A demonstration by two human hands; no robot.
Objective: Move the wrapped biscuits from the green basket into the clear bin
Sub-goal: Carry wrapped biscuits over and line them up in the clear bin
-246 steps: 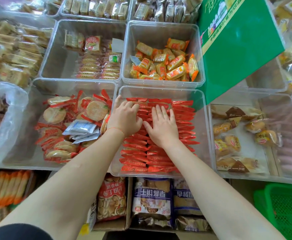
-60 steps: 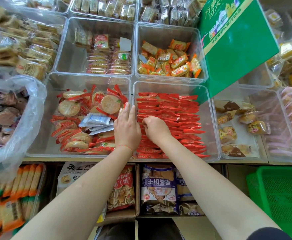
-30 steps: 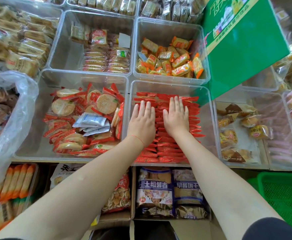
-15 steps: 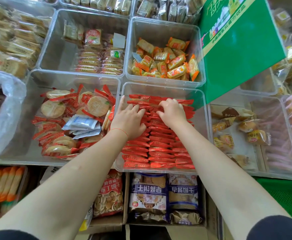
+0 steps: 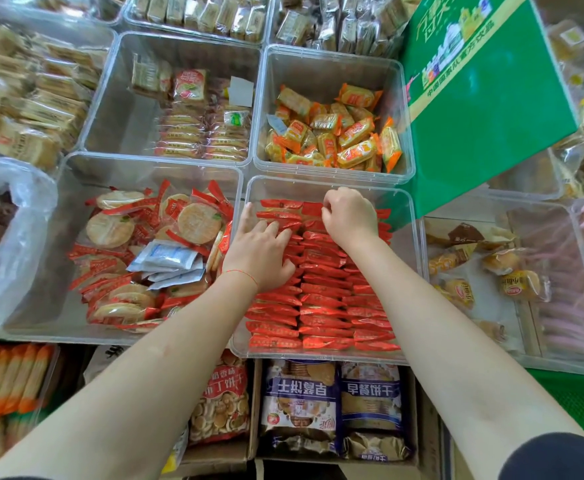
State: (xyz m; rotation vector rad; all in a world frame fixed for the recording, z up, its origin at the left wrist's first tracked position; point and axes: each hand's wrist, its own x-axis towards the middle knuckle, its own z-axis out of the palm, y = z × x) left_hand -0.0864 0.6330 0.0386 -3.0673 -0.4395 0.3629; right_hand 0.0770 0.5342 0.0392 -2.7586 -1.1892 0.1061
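Closest to the camera, down under the shelf, there are big bagged biscuits (image 5: 299, 403) standing in a cardboard box (image 5: 422, 431), and a sliver of the green basket (image 5: 581, 400) peeks in at the lower right. Above that sits the clear bin (image 5: 413, 271), packed with neat rows of wrapped biscuits (image 5: 321, 299) in red wrappers. Both hands are in it: the left hand (image 5: 261, 252) lies on the packs near the bin's left wall, fingers mostly straight and spread, pressing rather than gripping. The right hand (image 5: 349, 216) is up at the far end of the rows with its fingers curled under; looks like it's pinching a red pack, but the fingertips are hidden so I can't tell for sure. Left of that bin is another one with round rice crackers (image 5: 193, 223) and white sachets (image 5: 166, 256). Further back, a bin of orange-wrapped snacks (image 5: 339, 133), and a green carton (image 5: 484, 98) leaning at the right.
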